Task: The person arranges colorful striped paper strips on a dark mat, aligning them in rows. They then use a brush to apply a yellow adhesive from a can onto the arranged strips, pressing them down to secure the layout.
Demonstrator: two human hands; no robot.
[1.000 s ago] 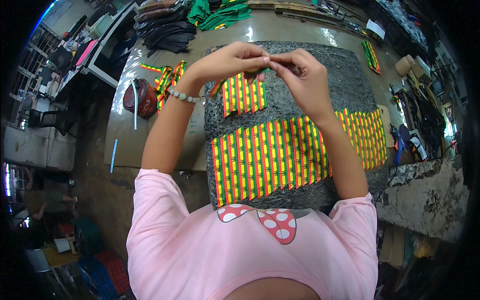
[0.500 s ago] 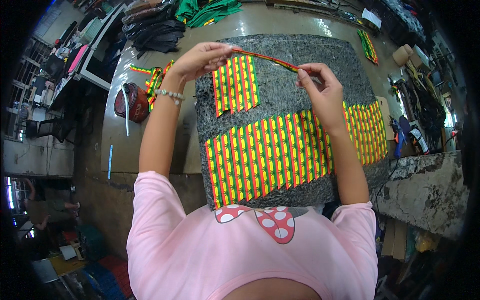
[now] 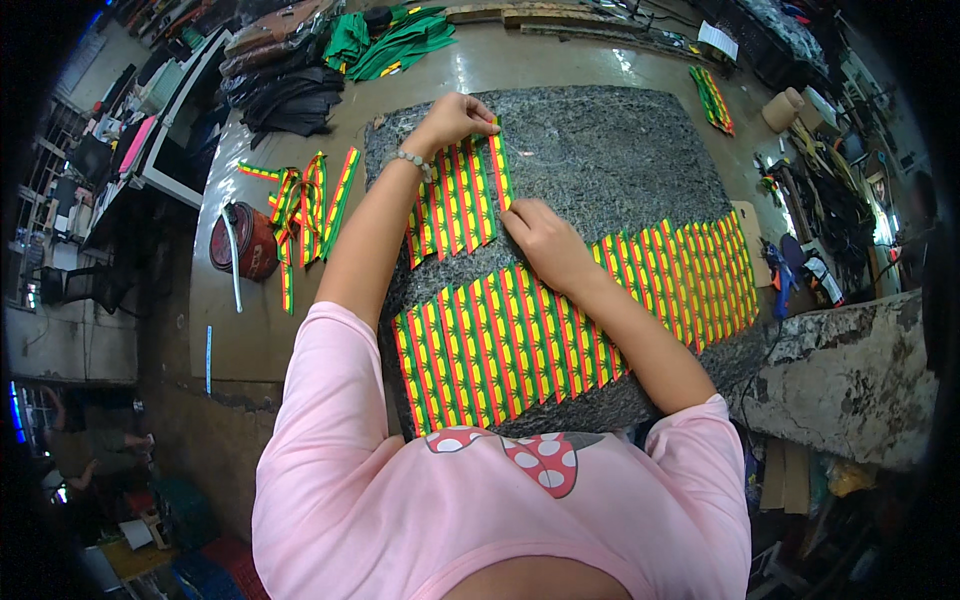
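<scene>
A dark grey stone slab (image 3: 610, 160) lies on the table. On it lie two rows of red, yellow and green striped strips: a long near row (image 3: 560, 325) and a short far row (image 3: 455, 200). My left hand (image 3: 455, 118) pinches the far end of the rightmost strip (image 3: 500, 170) of the far row. My right hand (image 3: 540, 235) presses the same strip's near end flat against the slab. A bead bracelet is on my left wrist.
Loose striped strips (image 3: 305, 205) lie left of the slab beside a round dark red container (image 3: 250, 240). Green and dark fabric pieces (image 3: 385, 40) are piled at the table's far edge. More strips (image 3: 712, 98) lie far right. A rough concrete ledge (image 3: 850, 370) stands at right.
The strip I held stretched in the air between both hands has come down onto the slab at the right end of the far row. My right hand moved toward me along it.
</scene>
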